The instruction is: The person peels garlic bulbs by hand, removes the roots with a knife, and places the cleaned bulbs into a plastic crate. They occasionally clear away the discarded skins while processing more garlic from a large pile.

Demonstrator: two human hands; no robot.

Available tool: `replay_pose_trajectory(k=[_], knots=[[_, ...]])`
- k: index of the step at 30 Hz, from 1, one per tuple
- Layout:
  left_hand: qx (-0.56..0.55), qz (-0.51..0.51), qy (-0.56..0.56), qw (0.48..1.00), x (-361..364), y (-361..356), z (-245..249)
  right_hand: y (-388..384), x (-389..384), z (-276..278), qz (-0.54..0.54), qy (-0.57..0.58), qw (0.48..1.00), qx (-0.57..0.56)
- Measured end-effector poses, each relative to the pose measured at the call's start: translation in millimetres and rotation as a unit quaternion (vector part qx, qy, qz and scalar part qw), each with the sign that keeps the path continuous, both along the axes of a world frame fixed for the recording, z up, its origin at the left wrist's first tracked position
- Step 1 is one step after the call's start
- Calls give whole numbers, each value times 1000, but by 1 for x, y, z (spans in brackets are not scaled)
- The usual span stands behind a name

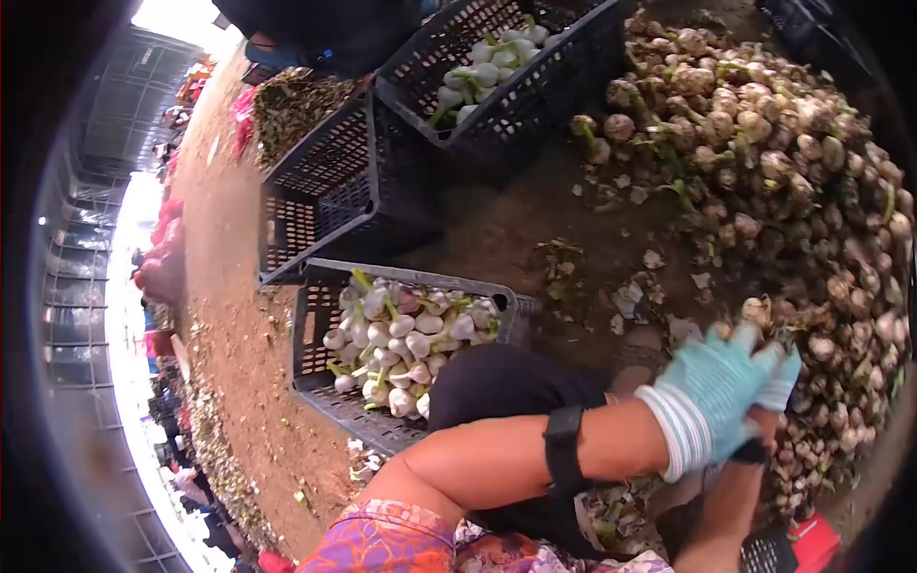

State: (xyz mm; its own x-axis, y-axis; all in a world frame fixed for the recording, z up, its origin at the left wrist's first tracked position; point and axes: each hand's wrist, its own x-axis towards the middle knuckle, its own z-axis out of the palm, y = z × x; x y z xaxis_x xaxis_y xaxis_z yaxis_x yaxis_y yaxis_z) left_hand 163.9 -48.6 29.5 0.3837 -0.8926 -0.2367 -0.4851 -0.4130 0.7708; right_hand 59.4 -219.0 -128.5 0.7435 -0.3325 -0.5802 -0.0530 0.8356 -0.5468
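My left hand (712,393), in a pale teal knit glove with a striped cuff, reaches across from the left, its fingers curled in. Partly behind it is my right hand (781,380), in a similar glove, closed and mostly covered. The two hands overlap at the edge of a large heap of dirty garlic bulbs (755,124). One garlic bulb (757,310) shows right at the fingertips. Motion blurs the fingers, and what they grip is hidden. A black crate (401,427) of cleaned white garlic (401,339) stands left of my dark-covered knee (516,382).
A second black crate (330,181) stands beyond the first, beside another black crate (506,91) with some cleaned garlic. A dark-clothed person (315,29) is at the top. Peel scraps (630,296) litter the ground. A red object (814,544) lies at the lower right.
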Motion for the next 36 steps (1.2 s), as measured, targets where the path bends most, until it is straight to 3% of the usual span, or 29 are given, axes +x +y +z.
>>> replay_pose_trajectory(k=[3, 5, 6, 7, 9, 11, 13, 15, 17, 21, 24, 25, 27, 29, 31, 32, 33, 34, 35, 36], knots=[[-107, 21, -142, 984, -28, -3, -28, 45, -22, 41, -52, 27, 982, -182], [-147, -43, -103, 983, -40, -8, -37, 61, -53, 66, -120, 67, 939, -316], [-171, -62, -75, 980, -43, -12, -48, 65, -68, 81, -35, 139, 853, -502], [-193, -82, -48, 977, -46, -13, -52, 68, -79, 93, 58, 223, 725, -650], [-150, -57, -16, 987, -53, -9, -36, 86, -87, 102, -70, 161, 807, -564], [-179, -89, -15, 980, -58, -2, -29, 97, -95, 111, -50, 123, 836, -533], [-215, -128, -14, 968, -62, 1, -26, 106, -101, 111, -42, 151, 818, -554], [-188, -152, -10, 970, -63, 4, -27, 112, -103, 128, -23, 159, 795, -585], [-190, -158, 29, 969, -64, 8, -33, 107, -110, 119, 23, 150, 635, -758], [-186, -164, 100, 964, -67, 7, -32, 94, -125, 119, 91, 120, 605, -781], [-147, -187, 172, 956, -69, 6, -23, 87, -133, 131, 209, 154, 552, -792], [-148, -189, 172, 955, -70, 4, -23, 88, -134, 136, 208, 156, 552, -792], [-73, -119, 355, 924, -68, 4, -23, 90, -135, 143, 282, 228, 574, -735], [-158, -120, 269, 942, -60, 4, -26, 85, -150, 122, 172, 111, 593, -779], [-207, -147, 157, 954, -55, 4, -28, 85, -153, 113, 75, -6, 760, -645], [-203, -150, 162, 954, -58, 4, -30, 87, -154, 112, 75, -1, 763, -642], [-224, -183, 82, 954, -60, 2, -30, 89, -150, 113, -13, -42, 933, -357], [-243, -216, -1, 946, -61, 0, -30, 91, -145, 113, -102, -82, 991, -30], [-241, -221, -2, 945, -62, 0, -32, 98, -140, 117, -107, -84, 990, -28], [-222, -221, 26, 949, -63, 1, -34, 106, -133, 126, -58, 81, 915, -391]])
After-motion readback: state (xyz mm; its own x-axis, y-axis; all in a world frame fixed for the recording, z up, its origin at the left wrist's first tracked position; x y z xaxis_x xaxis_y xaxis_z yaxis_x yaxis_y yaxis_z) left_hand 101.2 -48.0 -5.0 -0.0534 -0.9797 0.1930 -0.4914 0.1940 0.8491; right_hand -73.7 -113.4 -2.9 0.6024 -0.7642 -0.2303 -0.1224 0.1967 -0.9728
